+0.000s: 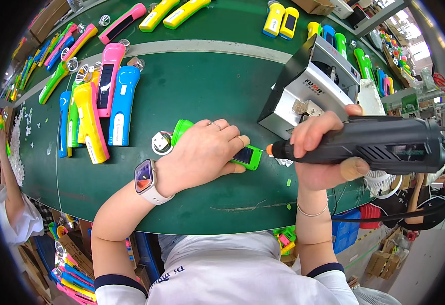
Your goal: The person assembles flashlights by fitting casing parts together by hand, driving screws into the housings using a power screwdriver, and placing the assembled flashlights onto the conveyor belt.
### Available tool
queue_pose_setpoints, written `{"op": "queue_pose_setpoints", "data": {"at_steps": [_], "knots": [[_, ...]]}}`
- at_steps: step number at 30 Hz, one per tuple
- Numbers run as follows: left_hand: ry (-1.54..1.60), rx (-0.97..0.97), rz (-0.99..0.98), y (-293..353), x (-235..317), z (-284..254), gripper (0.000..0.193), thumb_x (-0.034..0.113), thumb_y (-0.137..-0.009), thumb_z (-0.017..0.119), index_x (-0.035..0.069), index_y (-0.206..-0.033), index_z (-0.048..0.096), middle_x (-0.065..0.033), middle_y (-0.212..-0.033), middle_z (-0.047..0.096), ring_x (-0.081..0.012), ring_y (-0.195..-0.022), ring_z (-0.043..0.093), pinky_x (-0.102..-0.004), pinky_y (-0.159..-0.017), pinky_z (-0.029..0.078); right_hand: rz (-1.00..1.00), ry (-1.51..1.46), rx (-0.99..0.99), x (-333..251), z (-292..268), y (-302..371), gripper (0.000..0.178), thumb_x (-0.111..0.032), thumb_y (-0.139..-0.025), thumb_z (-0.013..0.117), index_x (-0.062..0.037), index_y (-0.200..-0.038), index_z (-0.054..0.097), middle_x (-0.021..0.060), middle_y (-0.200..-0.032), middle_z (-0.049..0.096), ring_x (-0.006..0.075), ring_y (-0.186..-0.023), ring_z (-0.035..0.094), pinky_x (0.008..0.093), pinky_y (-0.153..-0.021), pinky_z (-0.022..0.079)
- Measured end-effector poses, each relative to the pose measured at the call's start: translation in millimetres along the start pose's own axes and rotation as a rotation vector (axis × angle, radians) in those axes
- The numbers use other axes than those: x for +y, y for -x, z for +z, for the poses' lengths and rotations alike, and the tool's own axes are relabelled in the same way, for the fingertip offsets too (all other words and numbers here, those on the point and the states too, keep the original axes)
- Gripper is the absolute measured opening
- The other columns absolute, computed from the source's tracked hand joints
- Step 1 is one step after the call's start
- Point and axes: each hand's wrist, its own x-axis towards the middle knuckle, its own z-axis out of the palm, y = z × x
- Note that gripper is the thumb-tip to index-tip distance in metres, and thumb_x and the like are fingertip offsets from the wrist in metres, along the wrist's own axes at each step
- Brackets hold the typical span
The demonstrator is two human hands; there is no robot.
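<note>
A green flashlight [181, 130] with a dark solar panel lies on the green table, and my left hand [202, 152] is closed over its body. A white round lamp part [162, 143] with thin wires sits at its wide end, beside my wrist. My right hand [316, 145] grips a black electric screwdriver [393, 145], held level with its orange collar to the left. The thin bit reaches the narrow end of the flashlight; whether it sits in a screw is too small to tell.
A silver-and-black screw feeder [296, 91] stands just beyond my right hand. Blue, pink and yellow flashlights [124, 104] lie in a group to the left. More yellow flashlights [273, 21] rest along the far side. Co-workers [16, 211] [410, 203] are at both sides.
</note>
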Motion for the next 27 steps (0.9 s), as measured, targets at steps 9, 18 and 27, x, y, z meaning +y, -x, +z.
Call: {"op": "queue_pose_setpoints", "data": {"at_steps": [9, 18, 27], "knots": [[-0.020, 0.037, 0.000, -0.2, -0.2, 3.0, 0.044, 0.030, -0.069, 0.074, 0.008, -0.105, 0.061, -0.0037, -0.093, 0.058, -0.0212, -0.091, 0.056, -0.0330, -0.077, 0.044, 0.023, 0.242, 0.041, 7.1, -1.1, -2.3, 0.086, -0.074, -0.074, 0.053, -0.0086, -0.127, 0.034, 0.0057, -0.067, 0.049, 0.0160, -0.048, 0.048, 0.0312, -0.051, 0.043], [-0.015, 0.026, -0.002, 0.9, -0.7, 1.9, 0.043, 0.030, -0.068, 0.074, 0.008, -0.104, 0.061, -0.0038, -0.091, 0.058, -0.0220, -0.091, 0.056, -0.0340, -0.077, 0.045, -0.139, -0.029, -0.090, -4.9, -6.2, -3.9, 0.098, -0.072, -0.073, 0.058, -0.0045, -0.136, 0.025, 0.0119, -0.070, 0.054, 0.0196, -0.049, 0.050, 0.0334, -0.048, 0.045], [-0.013, 0.036, -0.027, -1.3, 7.6, 6.0, 0.044, 0.028, -0.068, 0.075, 0.009, -0.105, 0.060, -0.0045, -0.094, 0.058, -0.0233, -0.090, 0.056, -0.0354, -0.078, 0.046, -0.329, 0.202, -0.009, -39.3, -20.3, -30.0, 0.079, -0.072, -0.083, 0.041, -0.0078, -0.130, 0.034, 0.0067, -0.074, 0.051, 0.0146, -0.053, 0.046, 0.0283, -0.053, 0.038]]}}
